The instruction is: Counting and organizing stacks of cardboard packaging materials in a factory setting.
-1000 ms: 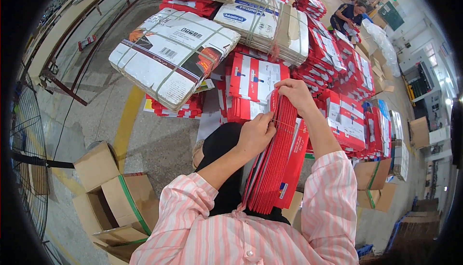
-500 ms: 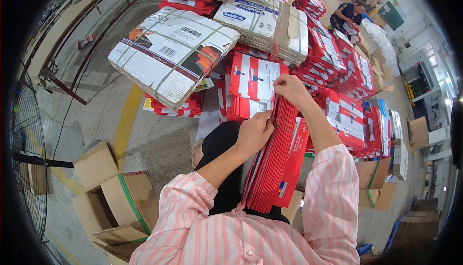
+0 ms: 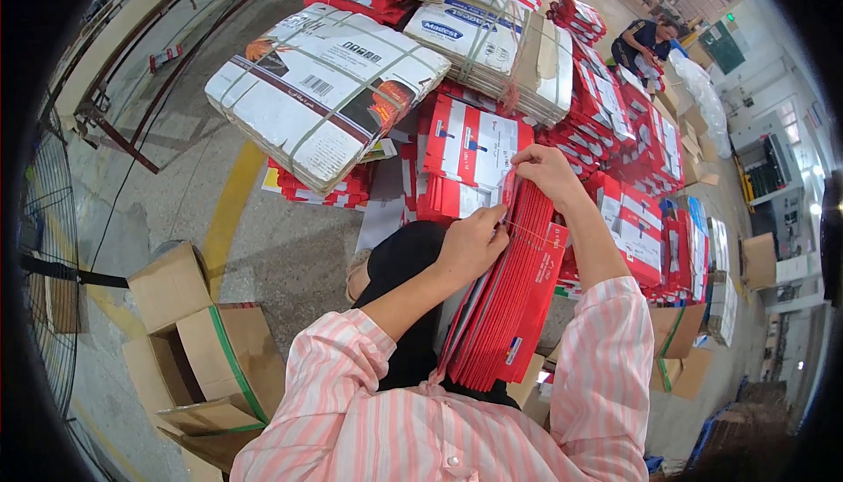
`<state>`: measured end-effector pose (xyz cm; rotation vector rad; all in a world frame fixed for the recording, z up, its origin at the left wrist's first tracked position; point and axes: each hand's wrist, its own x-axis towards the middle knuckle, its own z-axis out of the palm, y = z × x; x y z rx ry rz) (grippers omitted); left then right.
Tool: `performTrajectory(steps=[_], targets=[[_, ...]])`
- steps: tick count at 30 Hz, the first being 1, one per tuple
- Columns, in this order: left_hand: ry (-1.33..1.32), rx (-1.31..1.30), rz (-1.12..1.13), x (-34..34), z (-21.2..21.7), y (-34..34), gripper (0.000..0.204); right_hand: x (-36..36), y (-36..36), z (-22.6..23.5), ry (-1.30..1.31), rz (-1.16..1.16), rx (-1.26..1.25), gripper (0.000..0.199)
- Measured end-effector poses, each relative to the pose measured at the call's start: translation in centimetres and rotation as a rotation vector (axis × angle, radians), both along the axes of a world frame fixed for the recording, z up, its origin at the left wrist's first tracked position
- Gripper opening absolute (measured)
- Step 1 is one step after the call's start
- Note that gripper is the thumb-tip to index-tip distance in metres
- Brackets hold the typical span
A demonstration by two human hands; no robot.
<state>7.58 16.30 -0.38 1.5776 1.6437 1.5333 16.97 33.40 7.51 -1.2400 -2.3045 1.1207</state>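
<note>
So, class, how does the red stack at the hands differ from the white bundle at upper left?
The red stack turns its layered edges up; the white bundle lies with its broad printed face up. A thin cord crosses the red stack; wider straps cross the white bundle. Both are made of many flat layers.

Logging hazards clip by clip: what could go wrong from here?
The thin band crosses the red stack near its upper end, so the lower ends might fan out. The left hand is close beside that band and could get nipped if it slips.
</note>
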Motion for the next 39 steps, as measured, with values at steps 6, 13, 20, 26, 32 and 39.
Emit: performTrajectory(steps=[6,13,20,26,32,39], targets=[[0.016,-0.077,-0.036,0.4,0.6,0.1,0.043,1.1,0.5,0.8,0.055,-0.025,-0.262,0.022],[0.16,-0.129,-0.095,0.2,1.6,0.5,0.056,0.7,0.2,1.2,0.046,-0.051,-0.271,0.022],[0.268,-0.18,-0.086,0.1,2.2,0.5,0.057,0.0,0.2,0.4,0.024,-0.039,-0.127,0.024],[0.277,-0.183,-0.085,-0.4,1.8,0.6,0.057,0.0,0.4,0.4,0.065,-0.055,-0.173,0.024],[0.183,-0.167,-0.111,-0.7,1.6,0.7,0.056,0.0,0.3,0.1,0.037,-0.047,-0.103,0.024],[-0.462,-0.215,-0.215,-3.0,-1.5,5.9,0.063,-0.2,0.3,-0.6,0.058,0.014,0.004,0.023]])
